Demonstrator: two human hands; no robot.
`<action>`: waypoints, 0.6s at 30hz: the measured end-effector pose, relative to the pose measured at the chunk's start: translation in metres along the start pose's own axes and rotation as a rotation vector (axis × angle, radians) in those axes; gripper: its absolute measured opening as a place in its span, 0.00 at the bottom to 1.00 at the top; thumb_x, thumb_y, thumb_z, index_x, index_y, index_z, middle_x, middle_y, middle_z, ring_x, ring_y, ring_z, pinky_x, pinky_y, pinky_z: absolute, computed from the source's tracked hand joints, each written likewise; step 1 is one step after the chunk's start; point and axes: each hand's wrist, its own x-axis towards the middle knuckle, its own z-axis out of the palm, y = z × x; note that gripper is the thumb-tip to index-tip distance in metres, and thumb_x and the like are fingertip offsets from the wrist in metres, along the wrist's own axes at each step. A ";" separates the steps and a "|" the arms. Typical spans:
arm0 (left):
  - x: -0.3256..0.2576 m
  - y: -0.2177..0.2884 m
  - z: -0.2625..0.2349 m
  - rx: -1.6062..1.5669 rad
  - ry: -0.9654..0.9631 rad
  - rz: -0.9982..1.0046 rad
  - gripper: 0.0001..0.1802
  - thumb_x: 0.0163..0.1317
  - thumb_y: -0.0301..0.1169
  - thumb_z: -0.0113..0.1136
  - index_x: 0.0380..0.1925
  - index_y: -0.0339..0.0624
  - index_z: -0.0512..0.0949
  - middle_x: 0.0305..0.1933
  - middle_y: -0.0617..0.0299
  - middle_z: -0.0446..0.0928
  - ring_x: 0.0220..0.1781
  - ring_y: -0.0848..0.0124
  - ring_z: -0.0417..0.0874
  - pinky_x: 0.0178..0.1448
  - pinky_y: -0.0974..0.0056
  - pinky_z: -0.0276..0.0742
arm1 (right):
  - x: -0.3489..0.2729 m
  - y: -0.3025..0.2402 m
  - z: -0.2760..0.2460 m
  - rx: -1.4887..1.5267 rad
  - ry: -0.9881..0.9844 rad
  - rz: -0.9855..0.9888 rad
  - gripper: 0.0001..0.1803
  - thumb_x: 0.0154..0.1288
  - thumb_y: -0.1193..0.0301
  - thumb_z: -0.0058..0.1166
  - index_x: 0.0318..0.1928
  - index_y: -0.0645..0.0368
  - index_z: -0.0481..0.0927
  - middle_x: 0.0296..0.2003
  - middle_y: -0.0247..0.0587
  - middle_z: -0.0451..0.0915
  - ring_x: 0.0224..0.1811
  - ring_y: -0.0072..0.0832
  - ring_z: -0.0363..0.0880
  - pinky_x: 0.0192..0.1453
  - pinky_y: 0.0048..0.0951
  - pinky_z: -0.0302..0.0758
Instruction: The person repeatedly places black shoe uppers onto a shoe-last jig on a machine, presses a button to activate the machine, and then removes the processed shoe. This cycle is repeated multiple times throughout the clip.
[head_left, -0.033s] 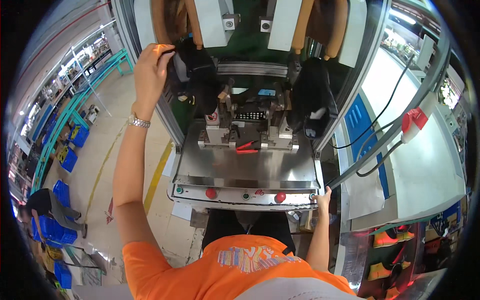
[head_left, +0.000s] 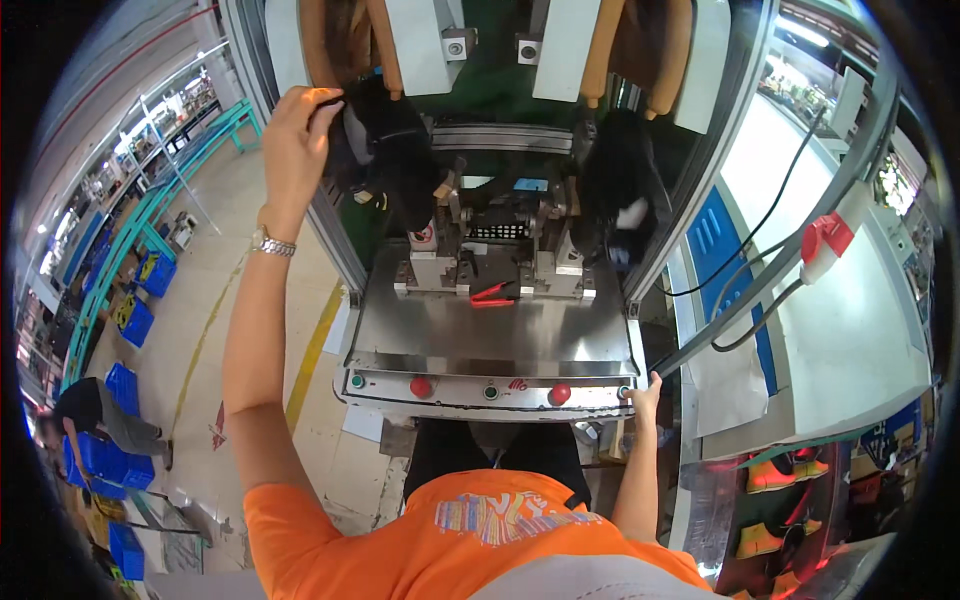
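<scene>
My left hand [head_left: 300, 130] is raised at the machine's left post, its thumb and fingers pinching the upper edge of a soft black piece [head_left: 385, 125] that looks like a shoe upper. This piece hangs on the left side of the machine. At the control panel [head_left: 455, 399], my right hand [head_left: 646, 398] rests on the right end, thumb up and a finger at the green button [head_left: 625, 393]. It holds nothing; its lower fingers are partly hidden. A second black piece [head_left: 615, 190] hangs on the right side. Red-handled pliers [head_left: 492, 298] lie on the metal plate [head_left: 500, 335].
Two red buttons [head_left: 421, 387] sit on the panel. Brown moulds [head_left: 670, 60] and white plates hang above. Metal clamps [head_left: 432, 270] stand mid-machine. To the right are a white surface [head_left: 850, 340] and a shoe rack [head_left: 765, 540]. A person [head_left: 105, 420] bends over blue crates at left.
</scene>
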 end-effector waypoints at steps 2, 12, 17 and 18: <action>0.007 0.016 -0.016 0.002 0.028 -0.003 0.06 0.52 0.23 0.57 0.31 0.38 0.77 0.29 0.58 0.75 0.30 0.67 0.76 0.35 0.69 0.70 | -0.002 -0.007 -0.005 0.003 0.000 0.013 0.48 0.30 0.82 0.62 0.59 0.63 0.57 0.55 0.56 0.66 0.57 0.42 0.65 0.61 0.30 0.60; 0.006 0.157 -0.042 -0.081 -0.426 0.078 0.06 0.47 0.20 0.59 0.28 0.37 0.77 0.23 0.60 0.71 0.23 0.74 0.71 0.30 0.72 0.67 | -0.166 -0.221 -0.048 0.434 -0.580 -0.705 0.40 0.51 0.64 0.59 0.61 0.63 0.55 0.53 0.55 0.64 0.55 0.43 0.64 0.58 0.37 0.61; -0.023 0.239 0.007 -0.344 -0.575 0.040 0.05 0.46 0.20 0.58 0.26 0.39 0.75 0.21 0.65 0.68 0.20 0.79 0.68 0.26 0.74 0.64 | -0.220 -0.241 -0.050 0.426 -0.428 -0.838 0.60 0.38 0.60 0.69 0.64 0.61 0.40 0.51 0.60 0.67 0.54 0.52 0.66 0.57 0.38 0.64; -0.027 0.261 0.017 -0.444 -0.581 0.033 0.06 0.46 0.20 0.58 0.26 0.39 0.75 0.20 0.65 0.68 0.20 0.79 0.67 0.25 0.74 0.64 | -0.213 -0.230 -0.056 0.557 -0.245 -0.787 0.58 0.38 0.64 0.68 0.64 0.59 0.42 0.50 0.58 0.68 0.54 0.47 0.67 0.57 0.36 0.64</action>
